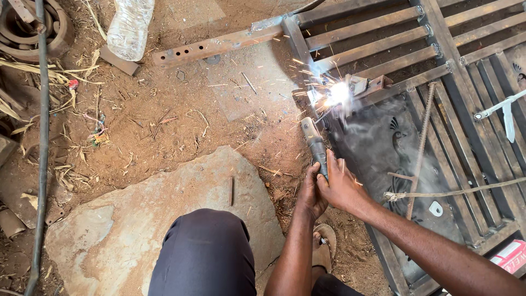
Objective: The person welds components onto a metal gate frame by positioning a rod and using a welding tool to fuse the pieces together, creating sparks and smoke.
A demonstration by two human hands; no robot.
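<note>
Nearest me is my bent knee (200,252) in dark cloth, over a flat grey stone slab (126,219) on the dirt ground (164,120), with my sandalled foot (324,246) just beside it. Both my hands are clenched round the welding electrode holder (316,147): my left hand (311,193) wraps it from below and my right hand (342,186) closes over it from the side, the two touching. The holder feels to me like a stiff, fairly light tool, best gripped low on its insulated handle, well back from the hot tip. Its tip meets the metal gate frame (394,55) at a bright arc (335,93) throwing sparks. The gate looks heavy and rigid, lying flat on the ground, with a dark sheet panel (378,142) bearing peacock cut-outs. A ribbed steel rod (422,142) lies across it, and a rope (460,192) crosses near my forearm.

At the lower right corner a red and white package (512,256) peeks from under the frame. Farther off lie a perforated steel bar (213,46), a clear plastic bottle (130,27) and, along the left edge, a dark cable (43,137).
</note>
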